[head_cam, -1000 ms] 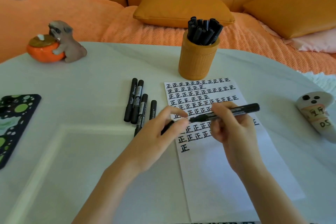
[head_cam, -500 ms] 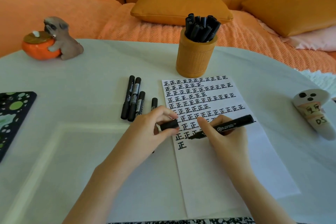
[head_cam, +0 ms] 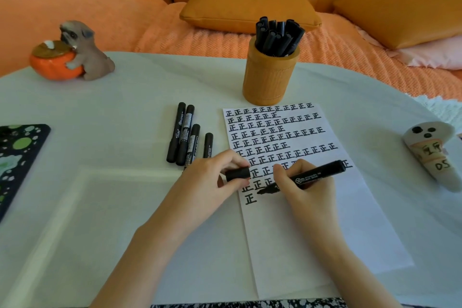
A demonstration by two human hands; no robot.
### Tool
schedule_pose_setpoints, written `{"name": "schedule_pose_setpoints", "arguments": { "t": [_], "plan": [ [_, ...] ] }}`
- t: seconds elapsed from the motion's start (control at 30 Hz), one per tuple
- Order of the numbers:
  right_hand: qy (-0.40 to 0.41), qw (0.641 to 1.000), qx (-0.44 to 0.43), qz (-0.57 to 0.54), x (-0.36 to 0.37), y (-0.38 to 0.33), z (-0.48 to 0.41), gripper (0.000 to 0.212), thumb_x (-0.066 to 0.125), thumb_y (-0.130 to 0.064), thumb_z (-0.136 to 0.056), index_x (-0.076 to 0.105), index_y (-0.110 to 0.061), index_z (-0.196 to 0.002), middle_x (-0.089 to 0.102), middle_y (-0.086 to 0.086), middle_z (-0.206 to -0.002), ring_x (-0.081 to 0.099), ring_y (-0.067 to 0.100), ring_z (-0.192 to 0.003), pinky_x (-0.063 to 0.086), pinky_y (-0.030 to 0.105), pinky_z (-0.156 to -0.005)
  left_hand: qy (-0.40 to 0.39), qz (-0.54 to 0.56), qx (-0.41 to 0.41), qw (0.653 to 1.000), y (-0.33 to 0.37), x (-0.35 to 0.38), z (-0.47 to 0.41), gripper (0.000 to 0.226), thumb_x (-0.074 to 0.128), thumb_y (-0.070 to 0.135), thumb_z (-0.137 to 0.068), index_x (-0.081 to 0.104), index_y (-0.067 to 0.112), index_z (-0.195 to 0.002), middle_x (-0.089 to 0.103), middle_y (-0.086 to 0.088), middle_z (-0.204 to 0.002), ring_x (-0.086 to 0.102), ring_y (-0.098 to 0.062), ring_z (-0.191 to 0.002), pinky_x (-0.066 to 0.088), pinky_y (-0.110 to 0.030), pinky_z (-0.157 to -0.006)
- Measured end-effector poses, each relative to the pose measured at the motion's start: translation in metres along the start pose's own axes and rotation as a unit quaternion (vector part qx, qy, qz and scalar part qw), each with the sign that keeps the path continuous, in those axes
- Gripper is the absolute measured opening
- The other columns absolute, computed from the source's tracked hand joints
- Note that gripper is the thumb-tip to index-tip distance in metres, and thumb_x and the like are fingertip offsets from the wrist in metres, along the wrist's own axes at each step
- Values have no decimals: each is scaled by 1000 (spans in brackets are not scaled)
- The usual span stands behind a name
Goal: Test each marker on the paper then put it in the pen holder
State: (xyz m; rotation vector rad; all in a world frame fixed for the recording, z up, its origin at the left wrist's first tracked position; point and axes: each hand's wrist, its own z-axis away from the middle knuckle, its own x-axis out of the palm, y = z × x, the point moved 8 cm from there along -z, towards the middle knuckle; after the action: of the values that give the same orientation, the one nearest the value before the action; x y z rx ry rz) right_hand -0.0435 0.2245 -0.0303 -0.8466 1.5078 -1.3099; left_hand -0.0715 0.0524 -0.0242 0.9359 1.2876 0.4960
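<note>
1. Right hand (head_cam: 305, 190) pinches the uncapped marker (head_cam: 315, 175) between thumb and fingers, tip down at the paper (head_cam: 312, 232) among the lowest marks
2. Left hand (head_cam: 212, 182) pinches the cap (head_cam: 237, 174) at the paper's left edge
3. Pen holder (head_cam: 270, 77) stands at the paper's far edge; four loose markers (head_cam: 186, 135) lie left of the paper

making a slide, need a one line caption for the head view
Right hand puts an uncapped marker to the paper while the left hand pinches its cap, pen holder behind

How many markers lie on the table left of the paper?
4, side by side left of the paper: leftmost marker, second marker, third marker, fourth marker; the left hand may hide more.
</note>
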Motion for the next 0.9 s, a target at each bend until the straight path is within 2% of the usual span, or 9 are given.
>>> {"name": "schedule_pose_setpoints", "arguments": {
  "t": [0.1, 0.13, 0.3, 0.47, 0.6, 0.73, 0.9],
  "plan": [
    [-5, 1000, 3, 21, 1, 0, 1, 34, 69, -17, -83, 47, -9, -58, 60, 21, -61, 37, 3, -46, 30, 12, -46, 1, -2, 3, 1000, 0, 0, -1, 20, 72, 31, -79, 63, 35, -97, 66, 30, -95, 66, -5, -89, 48, -22, -85],
    [-5, 1000, 6, 27, 2, 0, 1, 34, 68, -18, -83, 47, -10, -58, 61, 23, -64, 38, 4, -47, 30, 12, -46, 1, -3, 4, 1000, 0, 0, -1, 20, 72, 31, -79, 63, 35, -96, 66, 30, -94, 66, -3, -89, 48, -21, -84],
    [11, 999, 2, 33, -2, -1, 1, 34, 67, -13, -85, 46, -10, -59, 55, 2, -51, 39, 0, -41, 29, 10, -44, 2, -4, 4, 1000, 0, 0, -1, 19, 72, 31, -79, 62, 36, -94, 64, 33, -89, 64, 1, -90, 46, -14, -81],
    [22, 999, -1, 30, -5, -1, 1, 34, 65, -13, -86, 44, -7, -60, 56, 9, -55, 36, 1, -41, 28, 11, -44, -1, 2, 3, 1000, -1, 0, -1, 18, 72, 31, -80, 62, 36, -94, 65, 31, -92, 64, 2, -89, 46, -15, -80],
    [16, 1000, 2, 12, -5, -3, 1, 34, 64, -10, -86, 43, -6, -60, 46, -12, -40, 38, 0, -39, 26, 10, -42, -2, -3, 4, 1000, 0, 0, -1, 19, 72, 30, -80, 62, 36, -95, 66, 28, -93, 64, 2, -91, 46, -15, -82],
    [5, 1000, 4, 14, -3, -1, 1, 34, 65, -11, -87, 45, -6, -60, 44, -14, -38, 36, 0, -38, 26, 10, -41, -1, -9, 1, 1000, -1, 0, -1, 19, 72, 32, -79, 62, 36, -95, 65, 30, -93, 66, -6, -89, 49, -22, -83],
    [-1, 1000, -1, 21, -1, -1, 2, 36, 66, -10, -86, 44, -9, -58, 44, -14, -39, 37, 0, -39, 26, 10, -42, 2, -10, 5, 1000, 0, 0, -1, 20, 72, 31, -79, 62, 35, -96, 67, 26, -97, 66, -5, -89, 50, -26, -83]
  ]
}}
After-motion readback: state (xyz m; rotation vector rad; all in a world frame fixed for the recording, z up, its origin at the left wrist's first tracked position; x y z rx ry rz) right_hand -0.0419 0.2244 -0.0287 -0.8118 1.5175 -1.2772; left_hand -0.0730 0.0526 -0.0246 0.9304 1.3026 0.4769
